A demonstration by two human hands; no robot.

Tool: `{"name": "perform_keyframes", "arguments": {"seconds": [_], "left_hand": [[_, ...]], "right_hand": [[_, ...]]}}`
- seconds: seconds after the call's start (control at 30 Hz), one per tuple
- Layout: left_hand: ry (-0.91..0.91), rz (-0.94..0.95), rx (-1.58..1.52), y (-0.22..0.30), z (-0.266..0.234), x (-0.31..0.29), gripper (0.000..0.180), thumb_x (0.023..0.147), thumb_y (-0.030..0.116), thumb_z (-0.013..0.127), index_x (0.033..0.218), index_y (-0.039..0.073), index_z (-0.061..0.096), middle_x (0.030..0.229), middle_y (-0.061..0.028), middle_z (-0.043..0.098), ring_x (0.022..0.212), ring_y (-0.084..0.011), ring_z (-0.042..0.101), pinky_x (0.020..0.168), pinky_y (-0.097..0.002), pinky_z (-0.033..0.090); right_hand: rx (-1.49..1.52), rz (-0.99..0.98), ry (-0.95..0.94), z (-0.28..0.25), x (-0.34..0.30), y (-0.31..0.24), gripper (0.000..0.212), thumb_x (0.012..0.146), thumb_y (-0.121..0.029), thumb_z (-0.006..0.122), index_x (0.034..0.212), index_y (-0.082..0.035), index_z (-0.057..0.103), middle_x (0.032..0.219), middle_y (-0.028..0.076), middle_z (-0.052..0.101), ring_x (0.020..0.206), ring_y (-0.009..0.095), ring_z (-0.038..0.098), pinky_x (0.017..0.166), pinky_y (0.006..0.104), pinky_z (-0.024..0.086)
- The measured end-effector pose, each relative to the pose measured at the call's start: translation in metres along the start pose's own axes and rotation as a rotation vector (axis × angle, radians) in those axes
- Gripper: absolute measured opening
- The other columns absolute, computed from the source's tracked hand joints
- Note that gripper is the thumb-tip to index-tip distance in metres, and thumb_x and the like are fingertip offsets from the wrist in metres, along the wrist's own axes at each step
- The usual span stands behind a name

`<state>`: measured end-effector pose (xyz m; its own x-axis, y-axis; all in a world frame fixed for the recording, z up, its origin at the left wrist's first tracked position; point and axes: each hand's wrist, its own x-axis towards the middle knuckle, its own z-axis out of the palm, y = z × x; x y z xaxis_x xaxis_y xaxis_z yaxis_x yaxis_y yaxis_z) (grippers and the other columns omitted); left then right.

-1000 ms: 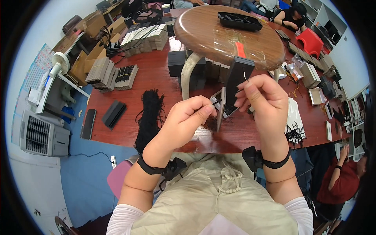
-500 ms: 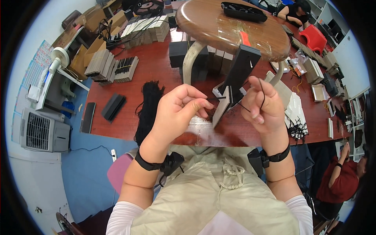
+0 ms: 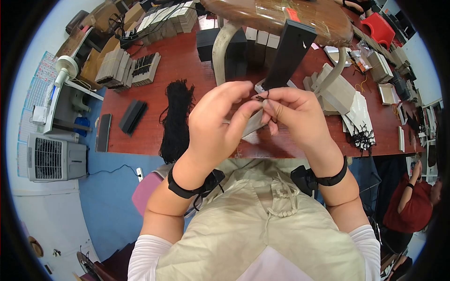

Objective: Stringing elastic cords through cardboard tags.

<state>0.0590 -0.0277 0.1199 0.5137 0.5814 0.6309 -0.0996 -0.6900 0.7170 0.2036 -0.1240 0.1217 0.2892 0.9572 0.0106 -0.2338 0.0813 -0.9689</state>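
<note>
My left hand (image 3: pixel 212 119) and my right hand (image 3: pixel 300 112) meet over the near middle of the table. Both are closed, thumbs and forefingers pinching a thin black cord (image 3: pixel 260 98) where their fingertips come together. Just below the fingers, a flat pale-grey card piece (image 3: pixel 254 123) slants, partly hidden by my hands. A tall black box (image 3: pixel 289 54) stands tilted right behind them. Left of my left hand lies a thick bundle of black cords (image 3: pixel 176 119).
A wooden stool (image 3: pixel 267 10) with curved legs stands on the red table (image 3: pixel 154 100). Two black pieces, one a block (image 3: pixel 132 117), lie at left; card stacks (image 3: pixel 115 70) are behind them. White cards with black cords (image 3: pixel 360 122) lie at right. A person in red (image 3: pixel 408 206) is at far right.
My hands have come together, the right moving left and the cord no longer stretched between them. The card piece now lies lower, under my fingers. The view has shifted slightly.
</note>
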Motion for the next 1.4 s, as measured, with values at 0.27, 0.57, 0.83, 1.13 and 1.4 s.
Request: {"name": "perform_keyframes", "arguments": {"seconds": [0.27,0.57,0.83,1.13,1.4], "left_hand": [[-0.523,-0.347,-0.366,-0.043,0.002,-0.032,0.028,0.075,-0.002,0.070,0.102,-0.004,0.064,0.089,-0.0071,0.066,0.084,-0.0137,0.065,0.073,-0.0273,0.053],[-0.413,-0.375,-0.280,-0.077,-0.004,-0.064,0.046,0.067,-0.004,0.077,0.111,0.001,0.064,0.104,-0.0116,0.066,0.095,-0.0165,0.063,0.083,-0.0287,0.053],[-0.389,-0.131,-0.150,-0.068,-0.003,-0.065,0.043,0.064,0.012,0.082,0.104,0.005,0.069,0.096,-0.0094,0.068,0.085,-0.0172,0.065,0.076,-0.0277,0.051],[-0.418,0.113,0.222,-0.050,-0.001,-0.044,0.039,0.064,0.016,0.077,0.101,0.011,0.068,0.089,-0.0009,0.065,0.078,-0.0201,0.062,0.089,-0.0505,0.042],[-0.413,0.059,0.212,-0.036,0.014,-0.040,0.043,0.067,0.016,0.075,0.107,0.006,0.065,0.097,-0.0069,0.063,0.090,-0.0280,0.058,0.083,-0.0379,0.044]], "right_hand": [[0.088,0.129,-0.104,-0.005,0.001,0.019,0.013,0.089,-0.007,0.059,0.097,0.003,0.063,0.075,0.006,0.065,0.058,0.008,0.059,0.051,0.0205,0.046],[-0.031,-0.042,-0.151,-0.022,-0.015,-0.005,0.009,0.089,-0.005,0.054,0.093,0.001,0.058,0.067,0.005,0.060,0.048,0.008,0.052,0.046,0.0213,0.041],[-0.671,0.150,-0.339,-0.037,-0.015,0.054,0.022,0.092,-0.018,0.056,0.079,0.000,0.058,0.065,-0.002,0.051,0.063,0.007,0.045,0.056,0.0256,0.039],[-0.438,0.046,-0.336,-0.034,-0.018,0.006,0.019,0.088,-0.015,0.062,0.079,0.001,0.064,0.067,-0.001,0.058,0.062,0.004,0.048,0.054,0.0224,0.038],[-0.302,0.374,-0.077,-0.057,-0.042,0.031,0.021,0.087,-0.018,0.065,0.075,-0.004,0.055,0.060,-0.004,0.050,0.051,0.003,0.043,0.044,0.0212,0.032]]}}
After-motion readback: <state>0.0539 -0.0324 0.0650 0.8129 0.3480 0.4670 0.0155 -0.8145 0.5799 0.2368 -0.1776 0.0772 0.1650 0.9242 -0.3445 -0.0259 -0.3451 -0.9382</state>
